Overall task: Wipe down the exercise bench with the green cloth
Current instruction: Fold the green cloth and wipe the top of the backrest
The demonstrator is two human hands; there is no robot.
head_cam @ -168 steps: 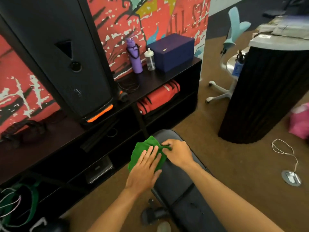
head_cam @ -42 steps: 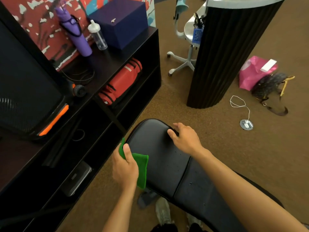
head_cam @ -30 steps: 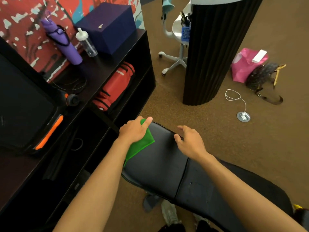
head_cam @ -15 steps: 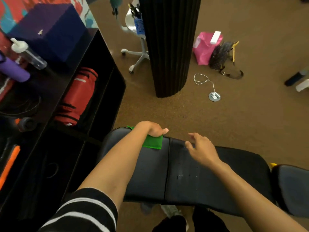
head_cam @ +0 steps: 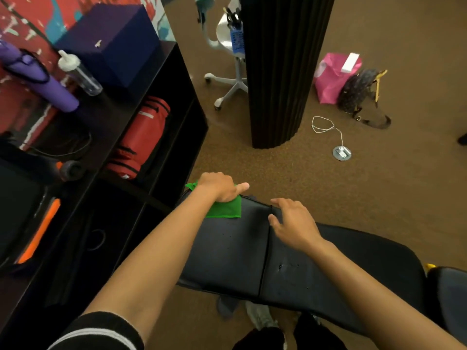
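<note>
Wiping the far edge
Your left hand (head_cam: 218,189) is pressing the green cloth (head_cam: 225,209) at 12 o'clock; your right hand (head_cam: 293,223), empty, is bracing the surface (head_cam: 316,269), mostly unwiped.

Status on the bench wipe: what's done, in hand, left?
Done: cannot tell; no wiped streaks show on the bench. In hand: left hand presses the green cloth on the far edge of the end pad; right hand rests open near the seam. Left: likely the pads toward the right.
</note>
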